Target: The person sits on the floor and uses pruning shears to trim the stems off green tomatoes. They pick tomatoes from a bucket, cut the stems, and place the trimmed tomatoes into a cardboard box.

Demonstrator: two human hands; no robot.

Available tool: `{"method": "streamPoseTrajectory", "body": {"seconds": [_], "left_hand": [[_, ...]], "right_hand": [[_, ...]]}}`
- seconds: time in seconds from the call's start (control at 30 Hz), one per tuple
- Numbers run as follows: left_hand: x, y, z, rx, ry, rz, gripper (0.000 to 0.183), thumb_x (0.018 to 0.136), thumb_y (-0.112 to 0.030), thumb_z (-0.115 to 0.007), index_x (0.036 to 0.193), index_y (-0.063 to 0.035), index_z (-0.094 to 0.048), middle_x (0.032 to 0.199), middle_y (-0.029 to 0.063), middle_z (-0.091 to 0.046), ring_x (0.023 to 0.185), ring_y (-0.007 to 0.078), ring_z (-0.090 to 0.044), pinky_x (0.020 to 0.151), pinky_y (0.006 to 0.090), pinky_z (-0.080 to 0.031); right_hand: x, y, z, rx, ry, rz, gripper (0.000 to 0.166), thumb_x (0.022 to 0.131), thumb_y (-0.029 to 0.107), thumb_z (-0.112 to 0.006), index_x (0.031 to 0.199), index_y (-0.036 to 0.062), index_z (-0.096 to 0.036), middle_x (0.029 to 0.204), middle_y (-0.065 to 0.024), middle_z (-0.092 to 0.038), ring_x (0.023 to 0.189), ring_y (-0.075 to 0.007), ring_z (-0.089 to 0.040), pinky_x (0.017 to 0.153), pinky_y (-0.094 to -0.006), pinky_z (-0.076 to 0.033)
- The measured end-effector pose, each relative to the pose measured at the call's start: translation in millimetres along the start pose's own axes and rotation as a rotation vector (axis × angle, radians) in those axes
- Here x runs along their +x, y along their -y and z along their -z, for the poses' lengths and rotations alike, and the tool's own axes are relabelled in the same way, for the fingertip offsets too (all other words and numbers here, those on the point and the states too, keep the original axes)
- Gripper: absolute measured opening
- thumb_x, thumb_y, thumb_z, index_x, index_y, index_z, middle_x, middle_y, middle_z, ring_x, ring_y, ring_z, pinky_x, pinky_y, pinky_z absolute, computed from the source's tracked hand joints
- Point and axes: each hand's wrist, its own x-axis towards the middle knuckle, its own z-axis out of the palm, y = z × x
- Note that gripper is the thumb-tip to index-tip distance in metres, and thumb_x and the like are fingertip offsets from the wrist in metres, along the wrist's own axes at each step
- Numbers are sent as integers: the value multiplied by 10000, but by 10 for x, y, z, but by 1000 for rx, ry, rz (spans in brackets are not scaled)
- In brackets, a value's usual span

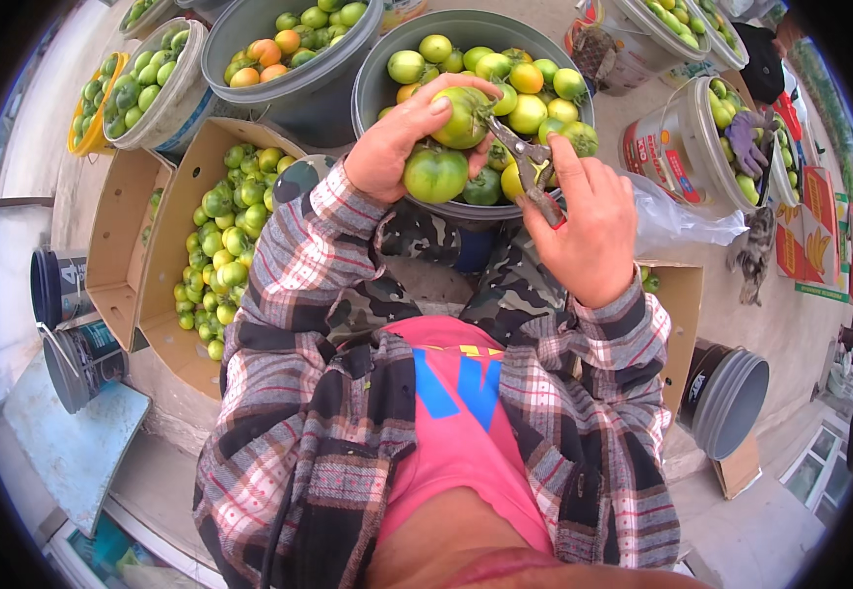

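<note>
Two green tomatoes fill my left hand [404, 136]: an upper tomato [462, 118] with its stem turned to the right, and a lower tomato [435, 175] beneath it. My right hand [588, 213] grips a pair of pruning shears [533, 166] with red on the handle. The blades point up and left and meet the upper tomato's stem; whether they touch or cut it I cannot tell. Both hands are over a large grey tub [367, 81] of green, yellow and orange tomatoes [527, 113], which stands between my knees.
At my left, a cardboard box [169, 294] holds many green tomatoes [224, 243]. More tomato-filled buckets, such as a grey tub [294, 96] and a white bucket [680, 147] with a purple glove [747, 143], stand around. A plastic bag [680, 217] and a cat [753, 254] are on the right.
</note>
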Motion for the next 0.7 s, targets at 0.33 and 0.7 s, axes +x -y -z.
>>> {"method": "streamPoseTrajectory", "body": {"seconds": [0.33, 0.7], "left_hand": [[-122, 53, -231, 152, -180, 113, 470, 995, -379, -493, 1325, -44, -463, 899, 104, -599, 789, 166, -596, 735, 289, -488], [112, 1197, -1469, 1109, 280, -577, 595, 685, -391, -788, 1199, -151, -609, 1048, 110, -544, 999, 309, -536, 823, 445, -466]], "right_hand": [[-138, -142, -24, 396, 165, -215, 552, 763, 139, -774, 1258, 11, -565, 793, -94, -620, 666, -199, -606, 608, -332, -472], [-2286, -442, -458, 1886, -542, -666, 627, 996, 450, -493, 1510, 137, -318, 1491, -96, -409, 1383, -280, -397, 1157, -466, -315]]}}
